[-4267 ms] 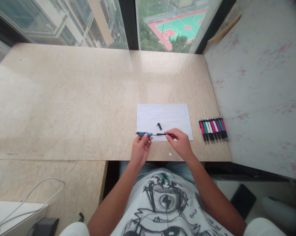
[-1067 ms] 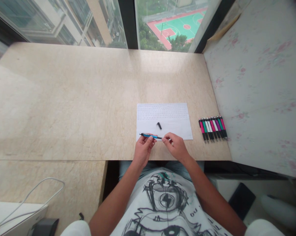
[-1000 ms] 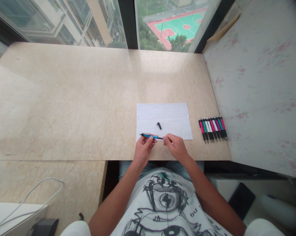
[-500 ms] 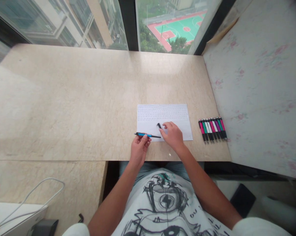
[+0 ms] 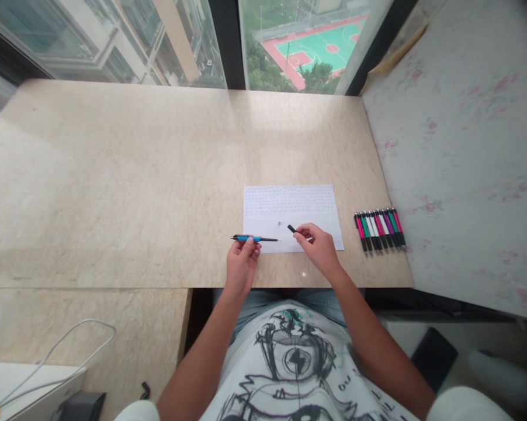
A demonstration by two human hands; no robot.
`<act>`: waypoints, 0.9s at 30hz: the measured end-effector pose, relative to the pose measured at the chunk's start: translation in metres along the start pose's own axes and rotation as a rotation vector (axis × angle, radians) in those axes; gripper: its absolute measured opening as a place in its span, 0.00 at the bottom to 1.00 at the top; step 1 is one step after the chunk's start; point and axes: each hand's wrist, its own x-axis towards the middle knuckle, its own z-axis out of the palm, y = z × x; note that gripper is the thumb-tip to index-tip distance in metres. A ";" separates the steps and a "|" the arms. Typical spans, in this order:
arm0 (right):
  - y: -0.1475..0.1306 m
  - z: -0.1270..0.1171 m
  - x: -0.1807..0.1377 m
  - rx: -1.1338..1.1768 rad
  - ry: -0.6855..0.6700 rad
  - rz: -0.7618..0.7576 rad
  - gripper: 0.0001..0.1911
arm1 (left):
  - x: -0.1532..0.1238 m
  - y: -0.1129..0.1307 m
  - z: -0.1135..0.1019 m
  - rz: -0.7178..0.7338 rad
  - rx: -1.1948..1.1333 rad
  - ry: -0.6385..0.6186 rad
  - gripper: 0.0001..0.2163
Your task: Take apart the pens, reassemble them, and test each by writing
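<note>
My left hand [image 5: 242, 263] is closed around a blue ballpoint pen [image 5: 251, 238], held level with its black front end and thin tip pointing right. Between the thumb and fingers of my right hand [image 5: 316, 245] is a short black pen grip [image 5: 291, 228], apart from the pen. Both hands are over the lower part of a white sheet of paper [image 5: 272, 202] with rows of small writing on its upper half. A tiny dark pen tip piece [image 5: 279, 223] lies on the sheet, left of the black grip.
A row of several pens [image 5: 380, 231] in pink, green, white and purple lies right of the paper, close to the papered wall [image 5: 465, 175]. The stone-patterned tabletop [image 5: 136, 175] runs to the window. A looped grey cable [image 5: 83, 321] is at the lower left.
My right hand has picked the black grip off the paper and moved slightly right. My left hand has shifted a little left with the pen. The tiny piece on the sheet is now visible.
</note>
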 end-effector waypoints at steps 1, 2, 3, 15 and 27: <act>0.000 -0.003 -0.004 0.058 -0.025 0.020 0.09 | 0.001 0.001 0.000 0.002 -0.002 0.000 0.11; -0.001 -0.006 -0.008 0.091 -0.040 0.033 0.09 | 0.002 0.001 0.001 0.005 -0.003 -0.001 0.11; -0.002 -0.009 -0.012 0.112 -0.047 0.041 0.09 | 0.003 0.002 0.001 0.008 -0.003 -0.001 0.11; -0.017 -0.003 -0.018 0.161 -0.076 -0.027 0.08 | -0.004 -0.004 0.008 -0.009 0.042 -0.022 0.12; -0.015 0.010 -0.014 0.148 -0.152 -0.030 0.13 | -0.012 -0.014 0.011 -0.056 0.039 -0.076 0.11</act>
